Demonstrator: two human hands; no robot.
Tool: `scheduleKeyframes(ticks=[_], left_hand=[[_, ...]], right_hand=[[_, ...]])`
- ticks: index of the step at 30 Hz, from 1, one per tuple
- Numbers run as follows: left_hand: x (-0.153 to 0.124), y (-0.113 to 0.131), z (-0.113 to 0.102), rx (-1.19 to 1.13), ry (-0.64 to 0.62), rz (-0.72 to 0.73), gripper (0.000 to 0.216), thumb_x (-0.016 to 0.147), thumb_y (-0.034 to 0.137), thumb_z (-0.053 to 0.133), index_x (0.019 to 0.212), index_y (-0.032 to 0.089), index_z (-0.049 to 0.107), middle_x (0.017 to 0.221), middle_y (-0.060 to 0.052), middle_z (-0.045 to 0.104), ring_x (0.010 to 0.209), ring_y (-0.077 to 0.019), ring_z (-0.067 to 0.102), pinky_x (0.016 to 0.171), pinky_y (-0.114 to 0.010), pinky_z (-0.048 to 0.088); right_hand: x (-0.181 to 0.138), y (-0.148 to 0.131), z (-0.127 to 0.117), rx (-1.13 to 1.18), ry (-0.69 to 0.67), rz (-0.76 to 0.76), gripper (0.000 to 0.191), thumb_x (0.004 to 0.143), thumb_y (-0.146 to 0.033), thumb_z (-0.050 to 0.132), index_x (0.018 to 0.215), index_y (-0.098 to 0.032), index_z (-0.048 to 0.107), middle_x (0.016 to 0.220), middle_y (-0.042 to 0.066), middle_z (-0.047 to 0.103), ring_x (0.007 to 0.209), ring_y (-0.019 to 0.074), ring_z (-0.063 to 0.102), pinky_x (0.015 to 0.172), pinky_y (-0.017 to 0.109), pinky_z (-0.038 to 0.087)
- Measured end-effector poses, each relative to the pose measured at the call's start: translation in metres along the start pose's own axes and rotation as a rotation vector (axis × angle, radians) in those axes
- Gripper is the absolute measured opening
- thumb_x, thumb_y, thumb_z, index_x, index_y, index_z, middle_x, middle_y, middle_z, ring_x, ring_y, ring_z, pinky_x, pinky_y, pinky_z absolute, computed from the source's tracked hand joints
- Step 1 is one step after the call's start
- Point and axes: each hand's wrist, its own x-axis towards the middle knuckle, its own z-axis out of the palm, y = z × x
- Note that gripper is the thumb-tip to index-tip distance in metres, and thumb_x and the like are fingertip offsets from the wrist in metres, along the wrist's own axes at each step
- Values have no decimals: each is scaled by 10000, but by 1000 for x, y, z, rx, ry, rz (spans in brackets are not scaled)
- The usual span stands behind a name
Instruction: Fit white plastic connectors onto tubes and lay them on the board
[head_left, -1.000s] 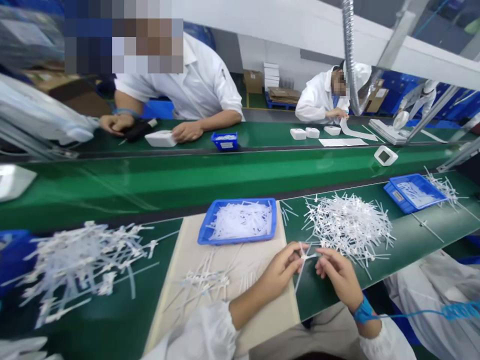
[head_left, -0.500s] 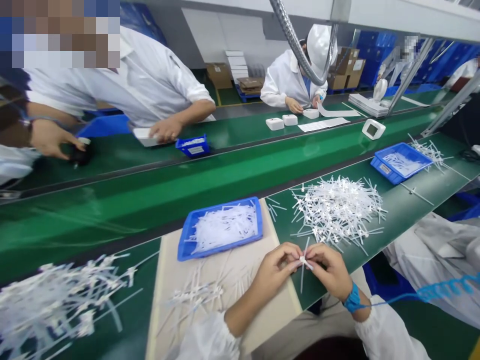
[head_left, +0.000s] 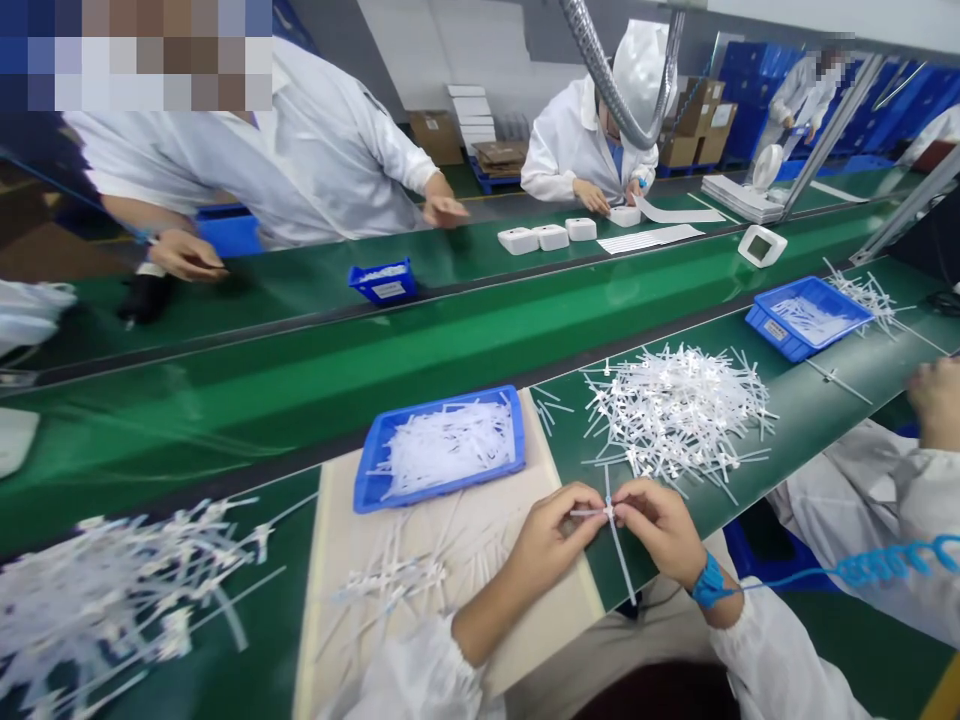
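Note:
Between my two hands is a thin white cross-shaped strip piece (head_left: 621,562), with a small white hub where its strips meet. My left hand (head_left: 551,528) pinches it from the left with thumb and fingers, and a short strip end shows there. From the right, my right hand (head_left: 661,525) pinches the same hub; its wrist wears a blue strap (head_left: 709,582) with a coiled cord. One strip points up and a longer one slants down toward me. Just beyond my hands lies a heap of similar white pieces (head_left: 682,410). Fine detail at the hub is too small to tell.
A blue tray (head_left: 364,490) of loose white strips stands on a beige board (head_left: 330,610). More pieces are piled at left (head_left: 90,600). Another blue tray (head_left: 780,335) is at right. Co-workers sit across the green belt (head_left: 300,370); a neighbour's hand (head_left: 937,400) is at right.
The cross-shaped piece has turned in my fingers, its lower strip now slanting right. Across the belt, a co-worker's white box has joined the row. A neighbour's hand has appeared at right.

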Motion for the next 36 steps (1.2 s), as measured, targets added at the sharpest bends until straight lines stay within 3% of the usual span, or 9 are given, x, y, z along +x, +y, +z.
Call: scheduleKeyframes(ticks=[5,9,13,18,30,36], left_hand=[[0,4,-2,-38,-20,-113,243,1013,410,712,979,174,758,879,-52,773,779,-181,709,738,-274,551],[0,4,-4,-89,-4,-162,278,997,439,717,941,169,757,795,-36,748,684,-165,683,676,-261,541],[0,3,-4,-90,0,-141,278,986,439,728,913,173,761,775,-31,743,672,-163,681,672,-258,551],[0,3,-4,-59,19,-67,270,1008,429,715,920,179,762,818,-42,769,720,-169,698,739,-276,574],[-1,7,-3,-19,-12,-8,168,1022,316,694,969,183,782,892,-54,818,808,-183,766,783,-270,591],[0,9,-2,-5,1,-37,178,993,312,717,882,187,777,855,-45,820,790,-181,778,762,-246,585]], right_hand=[[1,2,-1,77,14,95,207,1056,-412,685,1041,-218,757,852,34,754,764,191,732,745,314,615],[0,5,-2,67,44,67,233,1044,-410,703,1167,-220,759,925,53,744,825,198,726,772,326,625],[0,5,-3,30,1,-14,272,1056,-391,695,1280,-251,762,1054,78,738,945,215,731,863,355,640],[-4,4,-1,104,-63,2,350,1056,-373,727,1391,-271,736,1102,79,799,933,212,785,893,373,669],[-1,-1,-2,22,-10,20,213,1085,-348,670,1178,-239,828,968,57,842,820,199,800,818,320,654],[0,-2,0,1,-3,-32,203,1077,-342,686,1134,-234,849,887,43,850,774,186,796,808,297,639]])
